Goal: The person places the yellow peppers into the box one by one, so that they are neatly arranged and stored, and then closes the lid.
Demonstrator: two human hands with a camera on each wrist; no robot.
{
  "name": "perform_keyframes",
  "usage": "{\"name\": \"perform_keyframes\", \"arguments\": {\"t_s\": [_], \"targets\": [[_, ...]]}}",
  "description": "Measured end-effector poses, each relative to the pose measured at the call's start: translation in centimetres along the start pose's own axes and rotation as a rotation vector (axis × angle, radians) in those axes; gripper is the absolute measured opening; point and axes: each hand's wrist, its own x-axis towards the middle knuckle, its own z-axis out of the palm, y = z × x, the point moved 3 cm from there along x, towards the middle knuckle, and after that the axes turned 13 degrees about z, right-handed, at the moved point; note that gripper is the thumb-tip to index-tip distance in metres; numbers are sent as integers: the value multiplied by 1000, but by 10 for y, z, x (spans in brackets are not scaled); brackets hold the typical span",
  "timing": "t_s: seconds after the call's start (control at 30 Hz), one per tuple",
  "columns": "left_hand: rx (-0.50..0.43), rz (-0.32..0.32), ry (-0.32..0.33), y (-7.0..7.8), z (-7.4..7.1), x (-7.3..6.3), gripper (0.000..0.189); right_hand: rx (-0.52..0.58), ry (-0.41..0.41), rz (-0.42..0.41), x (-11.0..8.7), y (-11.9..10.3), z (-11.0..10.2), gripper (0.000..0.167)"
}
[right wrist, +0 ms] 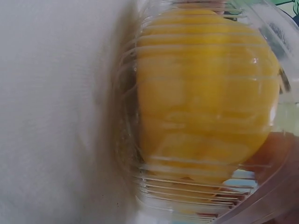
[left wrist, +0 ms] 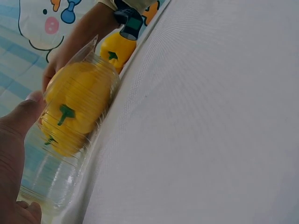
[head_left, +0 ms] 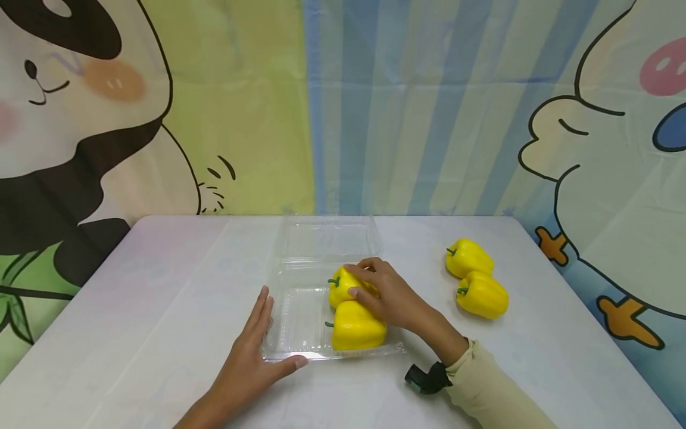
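White-covered table (head_left: 161, 292) under a cartoon backdrop (head_left: 370, 107); clock positions are read from the container's centre, twelve being farthest.

Near: beige sleeve (head_left: 498, 387), right arm, at five o'clock; black device (head_left: 427, 379) at the wrist.

Left hand (head_left: 256, 354): at eight o'clock, fingers straight, thumb spread apart from them, set against the edge of the container; grips nothing.

Container (head_left: 300, 316): one, clear plastic, ribbed walls, on the table.

Front pepper (head_left: 358, 328): yellow, green stem towards nine; inside the container at four o'clock.

Right hand (head_left: 391, 292): at three o'clock, thumb and fingers clamped on the rear pepper.

Rear pepper (head_left: 340, 293): yellow, stem towards nine; in the container at one o'clock, just behind the front pepper.

Loose peppers (head_left: 483, 296): two, yellow, touching each other, on the table between two and three o'clock.

Lid (head_left: 330, 238): clear, folded back at twelve.

Far: backdrop with blue stripes, panda figure (head_left: 86, 113) at ten, white figure (head_left: 627, 190) at two.
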Motion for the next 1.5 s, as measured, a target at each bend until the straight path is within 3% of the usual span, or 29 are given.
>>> {"name": "perform_keyframes", "arguments": {"t_s": [0.3, 0.63, 1.1, 1.5], "targets": [[-8, -3, -2, 1, -1, 1, 122, 78, -5, 48, 0, 6, 0, 46], [-16, -18, -3, 1, -2, 0, 122, 89, 37, 7, 1, 5, 7, 47], [-27, -8, -5, 3, -4, 0, 122, 113, 36, 37, 0, 5, 8, 50], [-51, 3, -2, 1, -1, 0, 122, 177, 89, 52, -3, 8, 1, 44]]}}
